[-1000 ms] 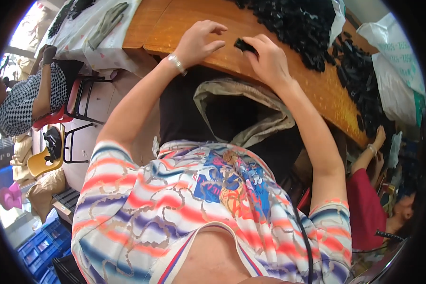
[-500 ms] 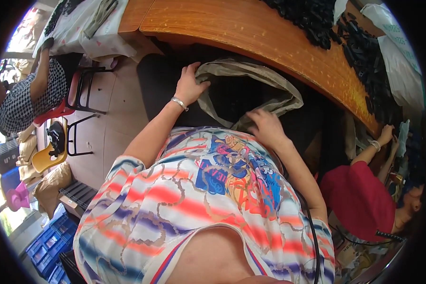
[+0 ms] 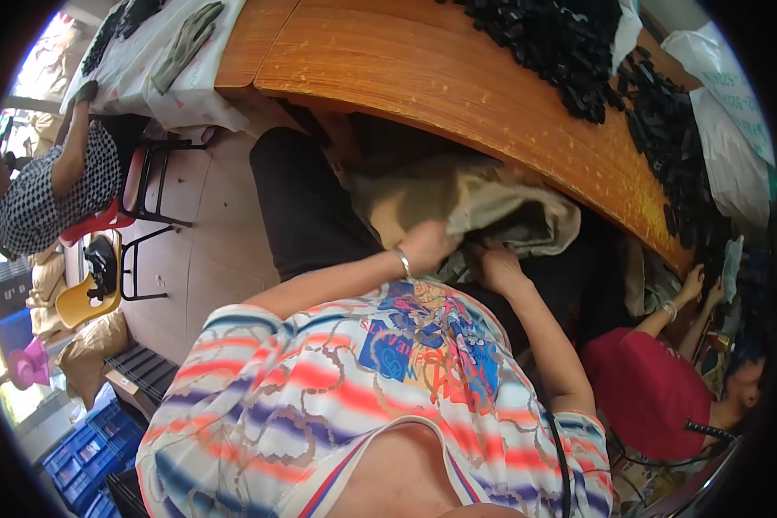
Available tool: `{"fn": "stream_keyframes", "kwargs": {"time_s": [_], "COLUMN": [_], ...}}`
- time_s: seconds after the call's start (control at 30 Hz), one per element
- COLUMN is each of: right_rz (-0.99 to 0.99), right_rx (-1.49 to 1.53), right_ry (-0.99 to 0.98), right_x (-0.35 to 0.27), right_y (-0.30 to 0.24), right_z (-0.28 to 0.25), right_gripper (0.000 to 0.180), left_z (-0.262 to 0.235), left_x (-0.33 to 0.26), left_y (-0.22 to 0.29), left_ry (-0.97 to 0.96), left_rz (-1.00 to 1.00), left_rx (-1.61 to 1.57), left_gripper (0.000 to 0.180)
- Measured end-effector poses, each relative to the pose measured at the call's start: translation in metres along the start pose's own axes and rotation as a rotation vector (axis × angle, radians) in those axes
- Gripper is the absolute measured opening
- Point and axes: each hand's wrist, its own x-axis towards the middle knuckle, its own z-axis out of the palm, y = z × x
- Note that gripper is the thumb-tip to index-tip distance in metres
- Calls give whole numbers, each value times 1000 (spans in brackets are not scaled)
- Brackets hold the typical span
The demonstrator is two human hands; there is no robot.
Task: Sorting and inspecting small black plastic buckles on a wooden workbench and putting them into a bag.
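Both hands dropped from table to lap: left hand (image 3: 427, 246) grips the khaki bag (image 3: 492, 203); right hand (image 3: 499, 266) beneath, grip hidden.

Curved wooden table (image 3: 457, 78), pale tiled floor (image 3: 207, 250), yellow chair (image 3: 82, 298).

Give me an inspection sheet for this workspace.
Surface: wooden table, curved edge.
Job's things: khaki bag under the table edge, on the lap.
Clutter: black parts heaped on the table; white bags at right.
Grips: left hand grasps the bag's rim; right hand at its mouth, fingers hidden.
Cables: black cord down the shirt.
Surroundings: person in red at right; person in checks at left; blue crates.
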Motion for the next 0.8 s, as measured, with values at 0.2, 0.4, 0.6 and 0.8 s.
{"fn": "stream_keyframes", "kwargs": {"time_s": [0.2,0.4,0.6,0.8], "right_rz": [-36,-16,-87,-47], "right_rx": [-374,-265,25,128], "right_ry": [45,-8,248,270], "right_x": [24,25,-5,17], "right_y": [11,30,-2,-25], "right_z": [23,5,-59,-4], "right_gripper": [35,17,17,20], "left_z": [-25,-89,-148,-155], "left_x": [0,4,16,21], "left_y": [-11,2,0,-29], "left_ry": [219,431,516,434], "left_rz": [42,-279,-31,34], "left_rx": [-635,-826,-874,-386], "left_gripper": [38,26,29,24]}}
